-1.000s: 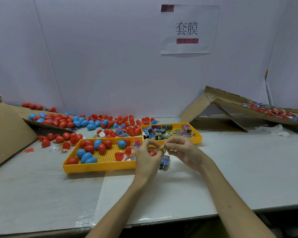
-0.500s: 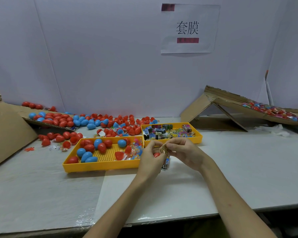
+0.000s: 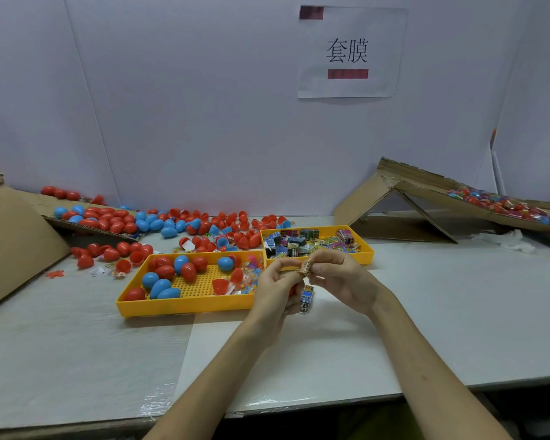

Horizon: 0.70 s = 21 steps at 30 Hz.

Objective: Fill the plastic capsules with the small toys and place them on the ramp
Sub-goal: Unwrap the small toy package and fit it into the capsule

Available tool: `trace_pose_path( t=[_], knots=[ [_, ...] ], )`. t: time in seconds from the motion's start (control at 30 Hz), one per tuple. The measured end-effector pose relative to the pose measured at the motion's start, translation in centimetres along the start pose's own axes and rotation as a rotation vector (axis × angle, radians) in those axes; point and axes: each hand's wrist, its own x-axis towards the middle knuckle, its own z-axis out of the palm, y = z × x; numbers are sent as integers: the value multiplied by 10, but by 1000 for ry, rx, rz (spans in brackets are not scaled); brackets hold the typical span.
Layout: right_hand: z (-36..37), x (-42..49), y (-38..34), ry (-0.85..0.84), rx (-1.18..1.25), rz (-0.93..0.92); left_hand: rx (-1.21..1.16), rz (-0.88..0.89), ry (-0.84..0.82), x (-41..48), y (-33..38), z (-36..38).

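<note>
As seen from the head cam, both hands are raised together above the bench (image 3: 458,312), just in front of the two yellow trays. A small gold toy packet (image 3: 305,267) is pinched from both sides: by thumb and forefinger of the left hand (image 3: 275,292) and by the fingertips of the right hand (image 3: 340,277). A bit of red capsule (image 3: 292,290) is glimpsed inside the left hand's curled lower fingers (half or whole can't be told). A blue toy packet (image 3: 306,298) is seen directly below the hands; whether it's held or lying on the bench can't be told.

To the left, red and blue capsules plus some clear toy bags are kept in the perforated tray (image 3: 185,304). Behind the hands, the toy tray (image 3: 367,246) is packed w/ printed packets. Loose capsules (image 3: 204,223) are spread along the back wall and over a cardboard sheet (image 3: 13,236) at far left. At right, the cardboard ramp (image 3: 426,192) is propped up, w/ filled capsules (image 3: 502,204) gathered on its slope. A paper sign (image 3: 350,52) is stuck to the wall.
</note>
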Motion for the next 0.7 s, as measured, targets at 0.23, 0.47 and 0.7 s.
trace_pose_path(
  t=[0.23, 0.47, 0.7],
  knots=[
    [1, 0, -1, 15, -7, 7, -26, 4, -6, -1, 4, 0],
    [-7, -2, -5, 138, 136, -6, -150, -33, -163, -7, 10, 1],
    [-10, -2, -7, 246, 158, 3, -243, 16, -62, -3, 14, -7]
  ],
)
